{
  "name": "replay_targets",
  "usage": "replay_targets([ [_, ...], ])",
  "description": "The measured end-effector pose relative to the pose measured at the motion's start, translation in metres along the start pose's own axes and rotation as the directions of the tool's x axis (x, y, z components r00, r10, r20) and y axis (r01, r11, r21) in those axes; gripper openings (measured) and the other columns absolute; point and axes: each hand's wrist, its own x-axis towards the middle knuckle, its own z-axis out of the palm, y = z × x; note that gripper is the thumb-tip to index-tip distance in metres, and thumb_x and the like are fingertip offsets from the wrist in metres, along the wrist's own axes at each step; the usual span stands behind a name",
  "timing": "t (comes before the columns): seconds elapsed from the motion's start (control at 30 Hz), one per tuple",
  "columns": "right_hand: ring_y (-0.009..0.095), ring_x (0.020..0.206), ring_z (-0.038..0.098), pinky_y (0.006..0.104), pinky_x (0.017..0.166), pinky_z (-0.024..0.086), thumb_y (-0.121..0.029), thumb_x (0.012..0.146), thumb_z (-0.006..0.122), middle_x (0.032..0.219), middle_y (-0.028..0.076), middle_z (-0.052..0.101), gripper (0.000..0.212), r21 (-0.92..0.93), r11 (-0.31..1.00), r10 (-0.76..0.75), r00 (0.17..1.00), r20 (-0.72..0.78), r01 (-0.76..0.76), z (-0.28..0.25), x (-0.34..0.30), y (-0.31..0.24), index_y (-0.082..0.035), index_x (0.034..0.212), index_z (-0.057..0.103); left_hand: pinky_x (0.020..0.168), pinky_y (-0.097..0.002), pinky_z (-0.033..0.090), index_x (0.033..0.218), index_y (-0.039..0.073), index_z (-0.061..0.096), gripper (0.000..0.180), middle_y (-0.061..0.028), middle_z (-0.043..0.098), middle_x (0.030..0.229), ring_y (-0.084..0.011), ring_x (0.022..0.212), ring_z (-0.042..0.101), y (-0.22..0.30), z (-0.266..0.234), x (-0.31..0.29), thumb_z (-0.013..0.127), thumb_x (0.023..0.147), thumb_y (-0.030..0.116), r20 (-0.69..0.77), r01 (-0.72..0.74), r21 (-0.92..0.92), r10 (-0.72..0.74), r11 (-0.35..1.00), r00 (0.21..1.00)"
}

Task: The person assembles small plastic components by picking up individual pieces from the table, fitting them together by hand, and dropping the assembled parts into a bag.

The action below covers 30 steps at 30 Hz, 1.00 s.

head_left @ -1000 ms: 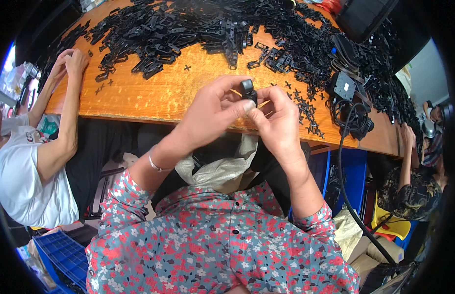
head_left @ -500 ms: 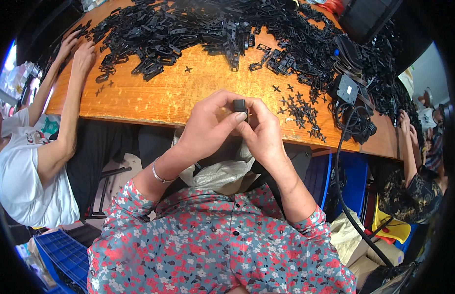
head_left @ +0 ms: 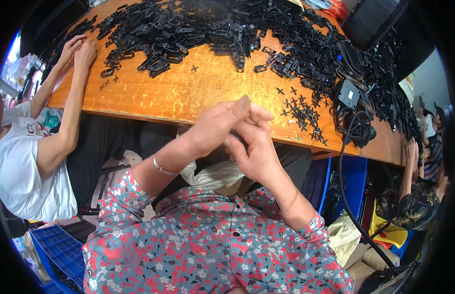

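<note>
Over the near table edge my two hands overlap, slightly smeared by motion. My left hand [head_left: 213, 128], with a bracelet on its wrist, reaches across the top of the right one, its thumb stretched out and most of its fingers hidden. Beneath it my right hand [head_left: 259, 153] is curled, thumb bent inward toward the left palm. Whatever lies between the palms is covered. Several small black cross-shaped pieces [head_left: 305, 115] lie on the wooden table [head_left: 154, 100] to the right of my hands. Beyond them spreads a large heap of black plastic clip-like parts [head_left: 188, 32].
A black box-shaped device [head_left: 347, 94] with a coiled cable [head_left: 341, 169] sits at the table's right. A black bin [head_left: 376, 22] stands at the far right. Co-workers' hands rest at the left [head_left: 80, 51] and right [head_left: 411, 149] table edges. Blue crates [head_left: 352, 179] stand below.
The small black part that showed between my fingertips is now out of sight. My left hand has turned over the right, and my right hand has dropped slightly and curled.
</note>
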Motion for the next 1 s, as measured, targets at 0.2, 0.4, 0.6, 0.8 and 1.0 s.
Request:
replay_targets([
  [0.2,0.045,0.103,0.064,0.0472,0.088,0.053,-0.004,0.083,0.073,0.105,0.023,0.069,0.026,-0.118,0.980,-0.155,0.987,0.039,0.158,-0.006,0.000,-0.013,0.001,0.108,0.070,0.099,-0.0351,0.050,0.119,-0.005,0.066,0.065,-0.0150,0.071,0.113,-0.0218,0.106,0.068,-0.005,0.014,-0.018,0.030,0.111,0.049,-0.142,-0.119,0.257,0.159,0.959,0.977],
  [0.4,0.016,0.065,0.068,0.0304,0.059,0.053,-0.013,0.100,0.063,0.078,0.008,0.068,0.021,0.193,0.924,0.294,0.935,0.197,-0.331,-0.002,0.015,-0.016,0.002,0.113,0.067,0.096,-0.0378,0.053,0.121,-0.001,0.062,0.068,-0.0154,0.071,0.107,-0.0244,0.102,0.068,-0.008,-0.023,0.001,0.027,0.109,0.056,-0.110,-0.065,-0.482,0.013,0.874,0.994],
  [0.6,0.022,0.066,0.068,0.0333,0.062,0.054,-0.014,0.099,0.064,0.079,0.010,0.069,0.019,0.247,0.922,0.265,0.952,0.154,-0.296,0.009,0.013,-0.003,0.002,0.109,0.067,0.096,-0.0365,0.053,0.124,-0.002,0.061,0.072,-0.0157,0.070,0.108,-0.0241,0.103,0.068,-0.001,-0.025,-0.002,0.024,0.109,0.058,-0.083,-0.027,-0.388,-0.006,0.921,0.997],
  [0.8,0.047,0.092,0.065,0.0477,0.078,0.053,-0.010,0.087,0.072,0.100,0.024,0.069,0.022,-0.190,0.960,-0.225,0.970,-0.094,0.204,0.018,0.008,0.003,0.000,0.106,0.069,0.095,-0.0331,0.052,0.119,-0.002,0.064,0.074,-0.0136,0.070,0.104,-0.0200,0.100,0.067,-0.005,-0.003,-0.011,0.026,0.108,0.060,-0.180,-0.021,-0.047,0.012,0.999,0.984],
  [1.0,0.025,0.097,0.066,0.0362,0.089,0.053,-0.009,0.096,0.065,0.103,0.016,0.069,0.027,-0.177,0.983,-0.008,0.983,0.184,0.041,0.009,0.004,0.000,0.006,0.118,0.066,0.095,-0.0335,0.052,0.118,-0.003,0.064,0.068,-0.0135,0.070,0.104,-0.0203,0.099,0.067,-0.018,-0.003,-0.020,0.030,0.110,0.055,-0.216,0.015,-0.122,-0.041,0.992,0.976],
])
